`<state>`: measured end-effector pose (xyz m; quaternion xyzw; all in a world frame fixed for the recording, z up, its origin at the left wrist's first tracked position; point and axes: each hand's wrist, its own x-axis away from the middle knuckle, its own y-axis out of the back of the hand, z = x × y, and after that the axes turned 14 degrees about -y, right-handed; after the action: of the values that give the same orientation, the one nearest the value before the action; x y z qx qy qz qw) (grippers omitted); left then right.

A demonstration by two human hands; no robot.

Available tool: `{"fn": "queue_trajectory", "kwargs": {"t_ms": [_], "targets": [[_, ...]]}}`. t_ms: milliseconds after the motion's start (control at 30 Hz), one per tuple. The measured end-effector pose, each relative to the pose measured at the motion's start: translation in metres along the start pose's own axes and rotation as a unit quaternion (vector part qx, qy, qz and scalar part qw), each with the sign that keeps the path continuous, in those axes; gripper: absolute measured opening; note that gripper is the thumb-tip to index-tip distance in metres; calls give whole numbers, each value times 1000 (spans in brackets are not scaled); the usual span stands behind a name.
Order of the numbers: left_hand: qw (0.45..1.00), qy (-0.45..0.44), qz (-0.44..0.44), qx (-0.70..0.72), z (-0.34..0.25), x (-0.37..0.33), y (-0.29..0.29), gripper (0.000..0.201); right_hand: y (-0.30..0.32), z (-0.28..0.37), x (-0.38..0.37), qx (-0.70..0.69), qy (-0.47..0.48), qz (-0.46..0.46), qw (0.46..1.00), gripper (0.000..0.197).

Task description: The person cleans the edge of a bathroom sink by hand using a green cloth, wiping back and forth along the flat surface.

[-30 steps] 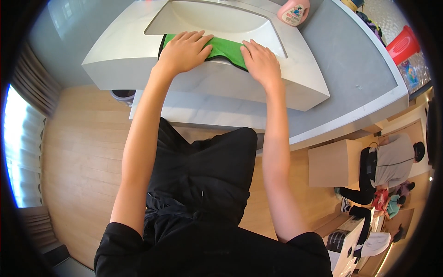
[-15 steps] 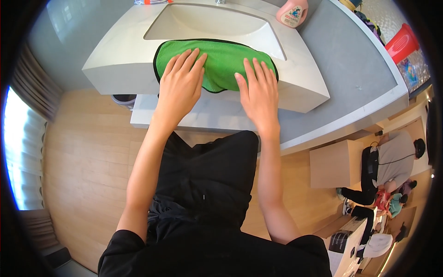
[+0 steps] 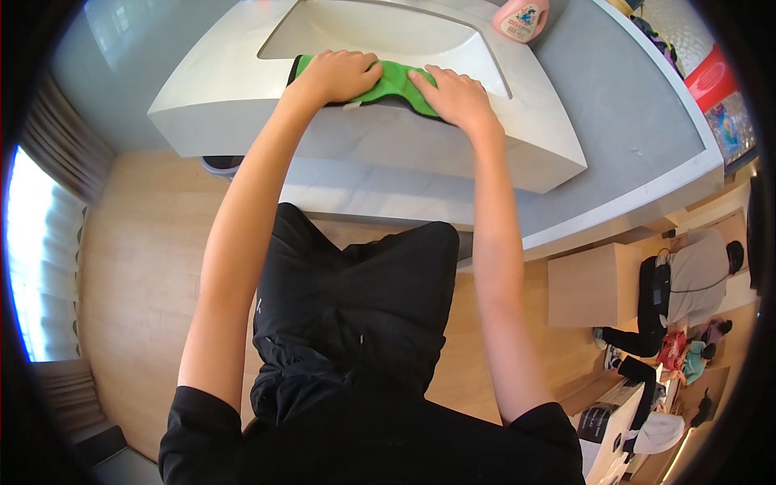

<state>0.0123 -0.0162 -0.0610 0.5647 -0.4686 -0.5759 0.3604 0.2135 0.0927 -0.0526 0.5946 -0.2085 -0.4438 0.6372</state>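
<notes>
A green cloth (image 3: pixel 394 79) with a black border lies bunched along the front rim of the white sink (image 3: pixel 378 31). My left hand (image 3: pixel 338 76) is curled over the cloth's left part, fingers bent round it toward the basin. Over its right end my right hand (image 3: pixel 457 94) bends its fingers in the same way, thumb pointing inward. Between the two hands the cloth is creased, and a small pale tag hangs from its lower edge. The fabric beneath both palms is hidden.
A pink bottle (image 3: pixel 521 20) stands at the counter's far right. Beyond the grey ledge (image 3: pixel 622 121) is a red container (image 3: pixel 711 78). Under the counter, at the left, a bin (image 3: pixel 220 166) partly shows. Several people and a cardboard-coloured box (image 3: pixel 590 285) are at the right.
Both hands have slid forward toward the basin and gone from lying flat to curled. The cloth, spread over the front edge before, is now gathered into a narrower strip.
</notes>
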Motion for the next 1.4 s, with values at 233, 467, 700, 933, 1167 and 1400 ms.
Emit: {"fn": "queue_trajectory", "kwargs": {"t_ms": [233,467,700,933,1167,1400], "targets": [[996,36,-49,60,18,-10,-4,39,2,8,-24,24,-69,89,993,61],[995,15,-92,29,2,3,2,36,-2,1,-9,-65,-60,-12,996,46],[990,-10,-138,25,-9,22,2,34,2,4,13,-59,-27,-52,997,41],[946,-92,-289,-114,-33,47,-8,29,-17,1,43,-105,41,-210,971,36],[943,-64,-320,-72,-79,101,-5,33,-15,6,114,-54,64,-256,963,41],[945,-52,-318,-51,-82,104,-1,32,1,12,126,-79,45,-212,973,45]]}}
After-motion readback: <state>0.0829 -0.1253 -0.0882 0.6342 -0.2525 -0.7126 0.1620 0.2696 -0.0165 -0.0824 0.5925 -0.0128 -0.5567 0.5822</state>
